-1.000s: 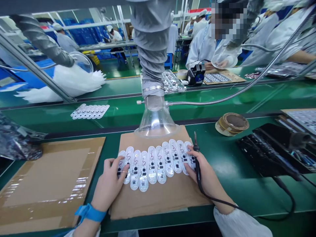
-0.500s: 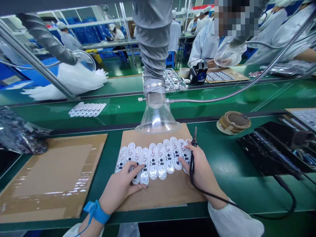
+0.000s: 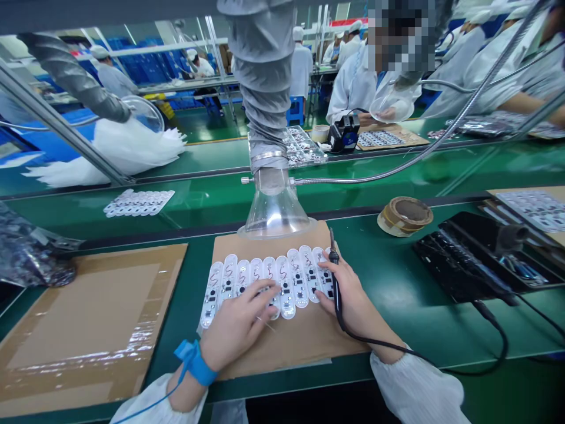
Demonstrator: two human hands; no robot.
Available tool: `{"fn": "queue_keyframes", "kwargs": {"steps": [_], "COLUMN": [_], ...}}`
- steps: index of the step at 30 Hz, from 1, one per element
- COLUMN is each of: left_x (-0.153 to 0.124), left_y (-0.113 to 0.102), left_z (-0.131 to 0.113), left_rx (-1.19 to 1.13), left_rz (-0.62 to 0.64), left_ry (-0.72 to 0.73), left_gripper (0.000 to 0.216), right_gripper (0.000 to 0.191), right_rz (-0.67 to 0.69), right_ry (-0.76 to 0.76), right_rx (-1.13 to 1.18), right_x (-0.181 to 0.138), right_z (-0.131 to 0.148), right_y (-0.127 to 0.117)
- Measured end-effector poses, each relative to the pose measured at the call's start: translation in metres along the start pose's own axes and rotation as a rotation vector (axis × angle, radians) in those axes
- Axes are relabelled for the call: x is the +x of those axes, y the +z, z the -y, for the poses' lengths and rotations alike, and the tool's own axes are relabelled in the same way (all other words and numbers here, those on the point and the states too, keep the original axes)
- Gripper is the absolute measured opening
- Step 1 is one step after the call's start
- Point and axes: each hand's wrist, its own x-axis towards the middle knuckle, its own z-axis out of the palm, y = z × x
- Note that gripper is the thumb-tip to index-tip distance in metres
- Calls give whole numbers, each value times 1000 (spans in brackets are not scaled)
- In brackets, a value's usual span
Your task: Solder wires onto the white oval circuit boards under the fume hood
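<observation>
A row of several white oval-ended circuit boards (image 3: pixel 299 277) with short red wires lies on a cardboard sheet (image 3: pixel 304 344). My left hand (image 3: pixel 241 312), palm down, covers the lower parts of the middle boards, its fingertips on them. A thin wire, like solder wire (image 3: pixel 267 324), sticks out by its thumb and seems held in the hand. At the row's right end, my right hand (image 3: pixel 348 288) holds a black soldering iron (image 3: pixel 337 288), tip pointing away from me. That hand's thumb and fingers also touch the end boards. A blue wrist strap (image 3: pixel 197 362) circles my left wrist.
A clear fume hood (image 3: pixel 277 215) hangs just beyond the boards. Taped cardboard (image 3: pixel 83 318) lies left; a tape roll (image 3: pixel 405 217) and black soldering equipment (image 3: pixel 468 253) stand right. More boards (image 3: pixel 139 202) lie beyond the ledge. Co-workers sit across the line.
My left hand has slid right along the row, the thin wire moving with it. The left and middle boards now line up more evenly. The right hand keeps the iron at the right end.
</observation>
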Motion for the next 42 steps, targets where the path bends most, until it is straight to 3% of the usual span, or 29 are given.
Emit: {"fn": "queue_keyframes", "kwargs": {"steps": [3,8,12,17,22,26,29,32,35,37,39,42], "left_x": [15,45,79,96,100,102,95,84,77,76,76,74], "left_y": [11,15,21,38,44,47,42,29,20,20,23,31], "left_z": [-15,-47,-84,-107,-107,-108,-97,-71,-45,-35,-33,-35], "left_rx": [-6,-209,-447,-376,-381,-342,-478,-596,-510,-441,-415,-434], "left_rz": [67,-4,95,219,282,282,273,151,-120,-236,-251,-232], "left_ry": [65,-56,-72,-72,-162,-180,-122,-150,-270,-318,-310,-288], "left_gripper": [45,48,43,37,38,37,35,37,40,39,36,28], "right_gripper": [53,11,40,22,9,32,42,46,29,23,29,24], "right_rz": [-40,-236,-235,-308,-201,-238,-240,-217,-292,-343,-372,-447], "right_ry": [12,25,-14,13,-9,-7,129,221,244,253,250,251], "right_rx": [89,207,180,13,114,154,225,284,296,311,317,272], "right_x": [-7,-35,-46,-43,-43,-40,-37,-38,-42,-45,-49,-54], "right_z": [6,34,60,61,54,48,35,16,-1,-8,-14,-20], "right_y": [-6,-23,-32,-41,-45,-44,-51,-65,-75,-74,-69,-60]}}
